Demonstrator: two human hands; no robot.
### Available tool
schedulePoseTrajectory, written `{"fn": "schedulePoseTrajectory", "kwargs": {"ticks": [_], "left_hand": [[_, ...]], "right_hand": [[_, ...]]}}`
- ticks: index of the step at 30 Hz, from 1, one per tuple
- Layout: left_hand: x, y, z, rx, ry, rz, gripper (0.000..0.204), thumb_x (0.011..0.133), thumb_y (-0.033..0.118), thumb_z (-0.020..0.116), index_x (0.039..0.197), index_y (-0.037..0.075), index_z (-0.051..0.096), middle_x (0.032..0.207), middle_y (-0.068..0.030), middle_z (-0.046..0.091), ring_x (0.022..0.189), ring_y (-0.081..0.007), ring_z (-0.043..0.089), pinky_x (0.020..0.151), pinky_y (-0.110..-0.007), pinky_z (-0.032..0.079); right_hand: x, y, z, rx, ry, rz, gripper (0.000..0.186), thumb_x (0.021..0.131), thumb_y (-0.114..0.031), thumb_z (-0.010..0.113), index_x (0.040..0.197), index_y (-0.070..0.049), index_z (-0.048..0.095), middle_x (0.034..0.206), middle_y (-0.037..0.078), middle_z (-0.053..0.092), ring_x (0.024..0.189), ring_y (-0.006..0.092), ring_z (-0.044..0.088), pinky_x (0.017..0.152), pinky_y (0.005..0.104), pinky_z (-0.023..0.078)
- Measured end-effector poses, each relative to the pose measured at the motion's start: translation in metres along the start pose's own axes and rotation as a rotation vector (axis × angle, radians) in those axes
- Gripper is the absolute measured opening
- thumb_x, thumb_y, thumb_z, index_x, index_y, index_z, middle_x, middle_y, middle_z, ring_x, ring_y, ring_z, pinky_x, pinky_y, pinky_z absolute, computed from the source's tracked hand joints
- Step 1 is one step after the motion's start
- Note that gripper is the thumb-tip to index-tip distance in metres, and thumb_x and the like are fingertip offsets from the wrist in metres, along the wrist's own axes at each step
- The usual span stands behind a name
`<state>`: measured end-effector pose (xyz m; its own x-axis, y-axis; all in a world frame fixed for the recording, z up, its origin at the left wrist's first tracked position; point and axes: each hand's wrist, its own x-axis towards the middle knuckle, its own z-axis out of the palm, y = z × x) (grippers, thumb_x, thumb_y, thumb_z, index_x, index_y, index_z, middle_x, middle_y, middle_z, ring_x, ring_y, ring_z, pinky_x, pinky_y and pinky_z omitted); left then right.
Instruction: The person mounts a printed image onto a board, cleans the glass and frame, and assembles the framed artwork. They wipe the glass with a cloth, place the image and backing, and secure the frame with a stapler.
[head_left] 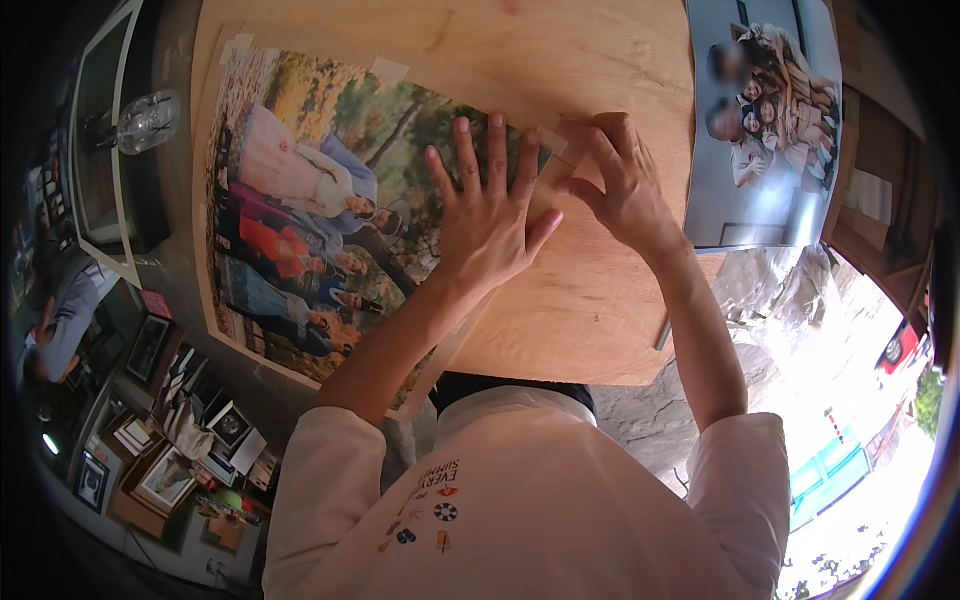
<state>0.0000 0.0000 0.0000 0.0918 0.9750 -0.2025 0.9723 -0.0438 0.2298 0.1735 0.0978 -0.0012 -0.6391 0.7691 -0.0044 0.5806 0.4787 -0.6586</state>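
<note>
A large photo print (400,130) of a group of people among autumn trees lies on a tan backing sheet. Pieces of pale tape (390,70) sit along its far edge. My left hand (490,205) is open, fingers spread flat over the print's right part. Close to its right, my right hand (625,185) rests by the print's far right corner with bent fingers, its thumb apart from the index finger. A strip of tape (553,142) lies at that corner by the right fingertips. I see nothing gripped in either hand.
The wooden board (590,310) beneath has its near edge at my waist. A second group photo (740,215) overhangs on the right. To the left are a clear light bulb (150,122), a white-edged panel (125,220) and shelves with framed pictures (165,480). Plastic sheeting (770,285) lies at lower right.
</note>
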Motion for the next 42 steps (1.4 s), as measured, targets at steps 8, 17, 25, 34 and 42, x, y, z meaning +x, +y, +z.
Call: {"fn": "schedulePoseTrajectory", "kwargs": {"ticks": [8, 17, 25, 34, 42], "left_hand": [[-0.003, -0.004, 0.004, -0.029, 0.066, 0.044, 0.079, 0.093, 0.058, 0.052, 0.157, 0.019, 0.024, 0.159, -0.0314, 0.010, 0.142, -0.0600, 0.006, 0.103, -0.080, 0.010], [-0.003, -0.006, 0.008, -0.139, 0.098, 0.054, 0.072, 0.090, 0.055, 0.059, 0.154, 0.037, 0.030, 0.161, -0.0276, 0.005, 0.143, -0.0587, 0.003, 0.102, -0.081, 0.012], [-0.005, -0.006, 0.013, -0.129, 0.125, 0.053, 0.065, 0.091, 0.057, 0.057, 0.150, 0.047, 0.032, 0.161, -0.0273, 0.006, 0.143, -0.0587, 0.005, 0.103, -0.080, 0.012], [-0.006, -0.009, 0.011, -0.146, 0.167, 0.057, 0.065, 0.091, 0.055, 0.058, 0.150, 0.049, 0.032, 0.159, -0.0280, 0.012, 0.143, -0.0584, 0.009, 0.103, -0.080, 0.016], [-0.007, -0.011, 0.010, -0.176, 0.174, 0.094, 0.060, 0.091, 0.054, 0.059, 0.147, 0.050, 0.037, 0.158, -0.0286, 0.019, 0.145, -0.0553, 0.011, 0.104, -0.078, 0.019]], "right_hand": [[0.021, -0.002, -0.016, -0.013, 0.044, -0.040, 0.029, 0.081, -0.016, 0.076, 0.108, -0.011, 0.066, 0.097, 0.009, 0.060, 0.089, 0.0307, 0.063, 0.073, 0.0416, 0.053], [0.056, -0.010, -0.009, 0.000, -0.056, -0.067, 0.019, 0.082, -0.013, 0.073, 0.082, -0.006, 0.056, 0.077, 0.008, 0.061, 0.068, 0.0281, 0.064, 0.059, 0.0401, 0.050], [0.059, -0.021, -0.018, -0.099, -0.220, -0.030, 0.017, 0.086, -0.015, 0.069, 0.083, -0.004, 0.056, 0.079, 0.009, 0.062, 0.072, 0.0312, 0.064, 0.062, 0.0421, 0.050], [0.057, -0.025, -0.015, -0.175, -0.253, -0.017, 0.013, 0.088, -0.012, 0.066, 0.084, -0.006, 0.056, 0.081, 0.008, 0.063, 0.074, 0.0319, 0.065, 0.063, 0.0430, 0.051], [0.058, -0.028, -0.011, -0.167, -0.212, -0.030, 0.016, 0.089, -0.015, 0.066, 0.085, -0.005, 0.054, 0.081, 0.009, 0.064, 0.070, 0.0339, 0.065, 0.060, 0.0433, 0.051]]}}
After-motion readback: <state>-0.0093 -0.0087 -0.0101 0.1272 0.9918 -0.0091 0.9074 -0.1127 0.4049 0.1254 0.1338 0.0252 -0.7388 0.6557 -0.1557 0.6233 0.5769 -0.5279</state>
